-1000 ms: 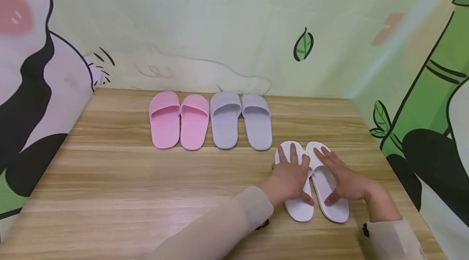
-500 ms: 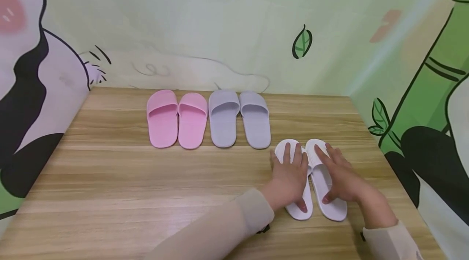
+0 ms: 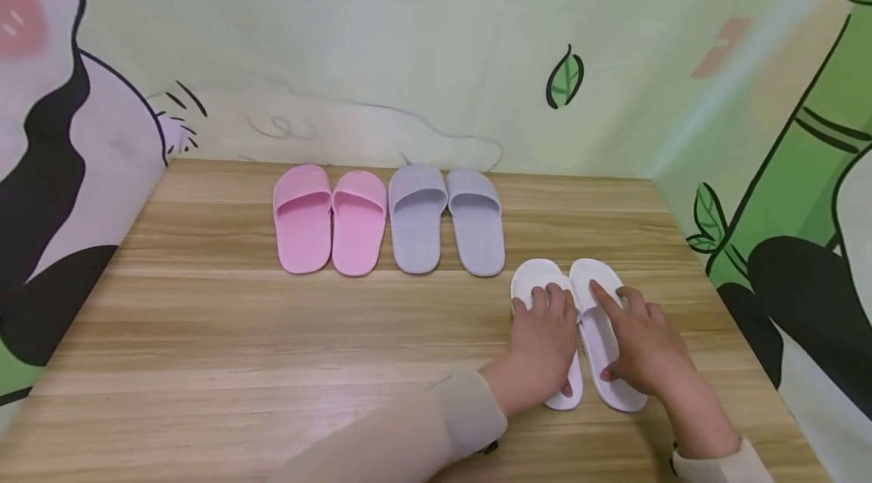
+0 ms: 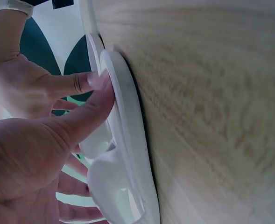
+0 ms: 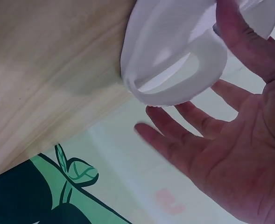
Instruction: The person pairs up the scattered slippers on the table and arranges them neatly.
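A pair of white slippers lies at the front right of the wooden surface, toes toward the back wall. My left hand (image 3: 545,343) lies over the left white slipper (image 3: 534,274), fingers bent at its strap. The left wrist view shows that thumb (image 4: 88,114) at the footbed's edge. Over the right white slipper (image 3: 599,339) is my right hand (image 3: 647,350), its index finger reaching the strap and its thumb over the footbed. Seen in the right wrist view, the fingers (image 5: 174,135) spread loosely beside the strap (image 5: 212,60).
Pink slippers (image 3: 303,233) and grey slippers (image 3: 417,233) stand in a row near the back of the wooden surface (image 3: 272,347). Behind rises a pale green wall (image 3: 381,51) with a printed leaf. Panda and bamboo prints cover both side walls.
The left hand's fingers have drawn back and bent over the left slipper's strap. The right hand has shifted slightly, its fingers bending more. The slippers stay in place.
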`<state>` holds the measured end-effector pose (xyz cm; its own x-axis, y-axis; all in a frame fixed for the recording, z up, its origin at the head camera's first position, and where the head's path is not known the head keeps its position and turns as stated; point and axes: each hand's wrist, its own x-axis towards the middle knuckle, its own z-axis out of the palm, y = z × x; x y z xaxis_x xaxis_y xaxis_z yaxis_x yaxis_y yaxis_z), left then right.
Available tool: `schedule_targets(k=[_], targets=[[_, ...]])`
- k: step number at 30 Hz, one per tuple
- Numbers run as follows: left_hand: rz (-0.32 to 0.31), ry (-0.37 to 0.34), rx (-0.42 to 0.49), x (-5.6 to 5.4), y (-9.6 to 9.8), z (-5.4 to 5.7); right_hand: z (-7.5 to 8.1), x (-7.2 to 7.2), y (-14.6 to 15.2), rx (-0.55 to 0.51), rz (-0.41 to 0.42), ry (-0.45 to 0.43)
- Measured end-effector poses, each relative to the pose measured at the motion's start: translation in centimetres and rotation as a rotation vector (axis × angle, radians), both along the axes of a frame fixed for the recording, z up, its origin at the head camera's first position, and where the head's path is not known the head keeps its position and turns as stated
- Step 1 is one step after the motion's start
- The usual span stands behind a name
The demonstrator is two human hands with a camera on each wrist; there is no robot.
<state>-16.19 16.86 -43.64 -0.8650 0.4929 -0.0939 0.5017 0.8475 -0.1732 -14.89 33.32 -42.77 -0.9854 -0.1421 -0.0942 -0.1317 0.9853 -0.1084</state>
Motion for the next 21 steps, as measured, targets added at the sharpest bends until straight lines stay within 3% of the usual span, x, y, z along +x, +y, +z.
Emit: schedule_targets(k=[7, 14, 21], targets=[[-0.01, -0.074, 0.037, 0.9, 0.5, 0.1, -0.3, 0.4, 0.0, -0.058, 0.031, -0.025], [-0.014, -0.218, 0.083, 0.4, 0.4, 0.7, -0.5, 0.6, 0.4, -0.113, 0.074, -0.05], [-0.019, -0.316, 0.086, -0.1, 0.0, 1.1, 0.1, 0.6, 0.8, -0.181, 0.077, -0.161]])
